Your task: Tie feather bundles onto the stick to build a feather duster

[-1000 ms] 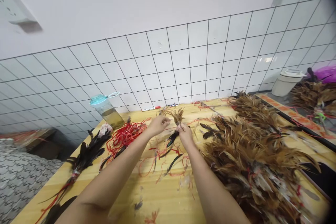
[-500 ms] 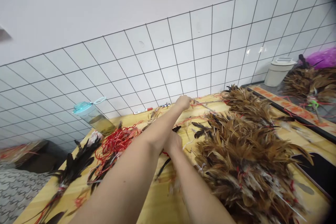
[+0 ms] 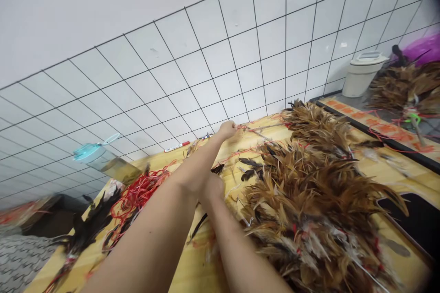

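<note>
Both hands are apart and crossed. The right hand point(image 3: 212, 187) is the nearer one, low over the wooden table point(image 3: 195, 271). It is mostly hidden behind the left forearm, so I cannot tell whether its fingers are spread or closed. The left arm stretches diagonally over it toward the back of the table. There the left hand point(image 3: 227, 129) has its fingers curled in at the near end of a thin red string point(image 3: 244, 128) lying on the table. Whether the fingers actually pinch the string cannot be told. Just to the right of both forearms, a big heap of brown feathers point(image 3: 309, 206) covers most of the right side of the table. A few loose black feathers point(image 3: 250, 168) lie at its left edge, between the two hands. To the left of the arms is a tangle of red string point(image 3: 137, 192). Beyond that, near the table's left edge, lies a bundle of black feathers point(image 3: 85, 229). Farther back on the left stands a clear water bottle point(image 3: 105, 165) with a teal lid, partly filled with yellowish liquid. A red-capped marker pen point(image 3: 177, 147) lies along the foot of the white tiled wall point(image 3: 240, 46). At the far right, on a separate surface, a white lidded container point(image 3: 362, 73) stands beside a second heap of brown feathers point(image 3: 405, 87).
</note>
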Available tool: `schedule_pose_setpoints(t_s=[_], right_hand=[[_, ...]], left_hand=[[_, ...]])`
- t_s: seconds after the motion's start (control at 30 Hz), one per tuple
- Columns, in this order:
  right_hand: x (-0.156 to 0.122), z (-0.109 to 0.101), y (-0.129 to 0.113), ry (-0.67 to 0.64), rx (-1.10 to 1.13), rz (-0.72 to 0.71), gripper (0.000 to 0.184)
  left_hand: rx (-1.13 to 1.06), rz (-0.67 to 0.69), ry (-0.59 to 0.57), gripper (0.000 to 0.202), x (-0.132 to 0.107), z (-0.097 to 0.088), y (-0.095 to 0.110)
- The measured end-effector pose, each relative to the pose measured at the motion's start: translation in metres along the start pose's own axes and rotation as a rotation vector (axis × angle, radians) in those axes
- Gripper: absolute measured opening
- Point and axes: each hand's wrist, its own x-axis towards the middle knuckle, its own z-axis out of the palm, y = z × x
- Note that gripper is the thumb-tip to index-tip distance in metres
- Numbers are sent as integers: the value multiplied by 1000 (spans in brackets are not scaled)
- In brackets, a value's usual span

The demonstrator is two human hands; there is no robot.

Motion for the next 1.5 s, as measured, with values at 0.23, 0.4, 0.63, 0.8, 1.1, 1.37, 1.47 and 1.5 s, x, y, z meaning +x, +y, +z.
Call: schedule_pose_setpoints(t_s=[0.23,0.4,0.63,0.8,1.1,1.37,1.47,1.5], right_hand=[[-9,8,6,121,-116,-90,25],[-16,8,6,139,-107,-98,23],[-18,5,6,145,-106,-100,27],[-16,3,6,130,-112,-64,26],[-11,3,8,129,-124,-34,29],[-10,0,9,126,-129,-9,28],[-9,1,9,139,-119,-7,30],[-8,1,9,146,-106,-5,29]], left_hand=[[-301,-49,-37,12,-32,-38,-13],[-476,-89,-11,12,-53,-54,-17],[-612,-80,30,11,-81,-79,-17],[-739,-58,44,12,-101,-93,-20],[-896,-61,64,11,-121,-106,-40],[-974,-8,11,18,-127,-103,-55],[-959,-18,34,14,-130,-106,-57],[-959,-16,41,14,-131,-107,-57]])
